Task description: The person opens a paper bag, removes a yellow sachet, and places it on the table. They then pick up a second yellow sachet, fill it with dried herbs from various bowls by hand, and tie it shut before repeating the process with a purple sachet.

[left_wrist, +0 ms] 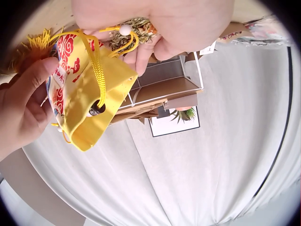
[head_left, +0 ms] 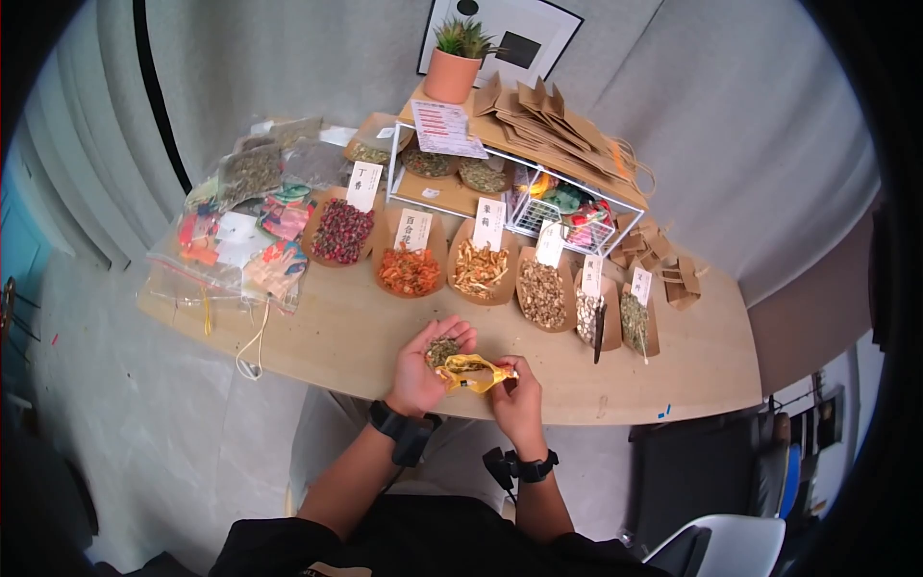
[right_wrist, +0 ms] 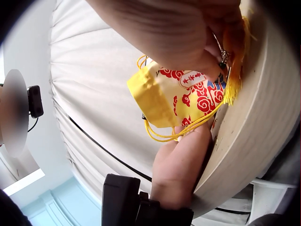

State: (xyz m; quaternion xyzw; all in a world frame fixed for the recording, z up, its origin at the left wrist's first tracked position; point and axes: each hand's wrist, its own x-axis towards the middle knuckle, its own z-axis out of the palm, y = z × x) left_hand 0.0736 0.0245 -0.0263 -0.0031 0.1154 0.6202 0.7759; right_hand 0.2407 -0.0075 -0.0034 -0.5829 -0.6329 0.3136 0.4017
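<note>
My left hand (head_left: 413,377) is palm up near the table's front edge, with a small heap of dried greenish herbs (head_left: 442,352) lying on the palm and fingers. Beside it, my right hand (head_left: 520,402) pinches the bottom end of a yellow drawstring pouch (head_left: 471,373) between thumb and fingers. The pouch lies tilted, its wide mouth toward the left palm in the head view. Red cloud patterns cover its cloth (right_wrist: 195,94), and yellow cords (left_wrist: 96,66) hang at the mouth. A yellow tassel (right_wrist: 233,88) shows by the right fingers.
Several kraft paper trays of dried flowers and herbs, such as the orange one (head_left: 411,271), stand in an arc with label cards. A dark stick-like tool (head_left: 599,332) lies on one. Plastic bags (head_left: 240,226) lie left; a white-framed shelf (head_left: 437,197) stands behind, topped by paper bags (head_left: 558,120).
</note>
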